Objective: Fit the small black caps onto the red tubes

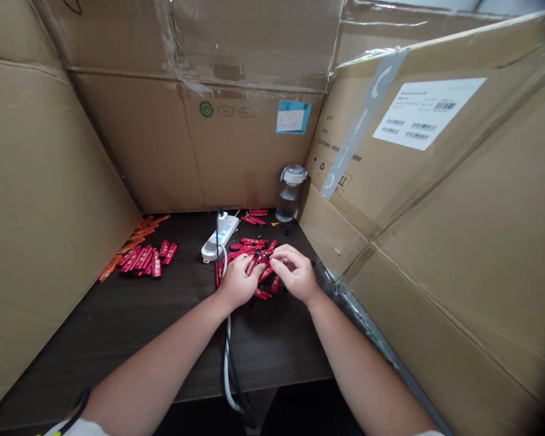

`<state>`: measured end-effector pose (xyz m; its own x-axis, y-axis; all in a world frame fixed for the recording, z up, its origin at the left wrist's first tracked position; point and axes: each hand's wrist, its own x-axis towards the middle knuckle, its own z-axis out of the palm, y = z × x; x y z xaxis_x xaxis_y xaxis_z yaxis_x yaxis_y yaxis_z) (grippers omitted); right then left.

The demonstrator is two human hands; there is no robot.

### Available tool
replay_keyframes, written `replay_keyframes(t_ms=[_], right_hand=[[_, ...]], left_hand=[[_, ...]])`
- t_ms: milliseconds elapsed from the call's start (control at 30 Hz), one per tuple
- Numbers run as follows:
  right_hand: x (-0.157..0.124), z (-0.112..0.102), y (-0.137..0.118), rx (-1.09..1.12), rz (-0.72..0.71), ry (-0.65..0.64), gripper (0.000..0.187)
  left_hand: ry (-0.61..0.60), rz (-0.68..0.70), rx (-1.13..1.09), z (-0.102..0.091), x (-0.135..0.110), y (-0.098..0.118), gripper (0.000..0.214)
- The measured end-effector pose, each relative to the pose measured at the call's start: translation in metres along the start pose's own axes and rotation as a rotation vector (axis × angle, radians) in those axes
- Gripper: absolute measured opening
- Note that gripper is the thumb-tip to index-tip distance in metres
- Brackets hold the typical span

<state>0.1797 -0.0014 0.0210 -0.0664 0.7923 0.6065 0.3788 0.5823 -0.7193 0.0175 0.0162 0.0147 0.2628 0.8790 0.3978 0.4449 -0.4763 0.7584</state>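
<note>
My left hand (239, 281) is closed around a small red lighter (251, 265) with pale lettering, held tilted over a heap. Close to the black end of that lighter, the thumb and fingers of my right hand (295, 274) are pinched together. Whatever lies between them is too small to make out. Under and around both hands is a loose heap of similar red lighters (262, 294), partly hidden by my fingers.
On the dark table (272, 351) a white power strip (221, 237) has a plug and cables (227, 363) running toward me. Red pieces (143, 260) and orange strips (136, 239) lie left. A water bottle (288, 194) stands at the back. Cardboard walls (236, 157) surround three sides.
</note>
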Motion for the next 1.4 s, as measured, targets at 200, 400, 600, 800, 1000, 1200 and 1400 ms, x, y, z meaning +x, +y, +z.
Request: replay_keyframes(t_ms=[200,400,600,800,1000,1200,1400], right_hand=[[-0.004,0.013,-0.011,0.099,0.036,0.016,0.011],[-0.005,0.013,-0.01,0.206,0.086,0.043,0.011],[-0.004,0.008,-0.014,0.063,-0.022,0.043,0.006],[-0.004,0.01,-0.019,0.063,-0.037,0.094,0.006],[-0.004,0.007,-0.019,0.096,0.016,0.036,0.007],[-0.003,0.005,-0.019,0.145,0.076,-0.035,0.013],[-0.002,0.002,-0.021,0.201,0.074,-0.065,0.017]], left_hand=[[0.096,0.101,0.092,-0.001,-0.004,0.004,0.022],[0.083,0.237,0.079,-0.001,-0.007,0.002,0.018],[0.06,0.289,0.108,-0.003,-0.006,0.002,0.018],[0.099,0.306,0.121,-0.002,-0.007,0.0,0.019],[0.088,0.329,0.165,-0.001,-0.01,-0.004,0.027],[0.011,0.332,0.18,-0.004,-0.008,-0.004,0.025],[-0.019,0.356,0.232,-0.008,-0.008,0.0,0.031]])
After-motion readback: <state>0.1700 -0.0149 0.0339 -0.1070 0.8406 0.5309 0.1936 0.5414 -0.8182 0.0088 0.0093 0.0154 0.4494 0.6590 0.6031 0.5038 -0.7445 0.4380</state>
